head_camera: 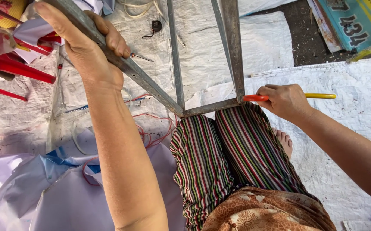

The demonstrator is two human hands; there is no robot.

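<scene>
The ground was covered by white woven sheets (339, 85) with red wires (155, 128) on them. A grey metal frame (177, 77) was held over the striped knees, its top cut off. The left hand (83, 47) was clenched around one bar; a yellow-handled tool (318, 96) was grasped by the right hand (284, 102), its tip hidden.

I see white woven sheets (339, 85) spread across dark ground (298, 30) in bright daylight. A red plastic chair (12, 68) stands at the left edge, and a blue painted board (356, 21) lies at the top right.
</scene>
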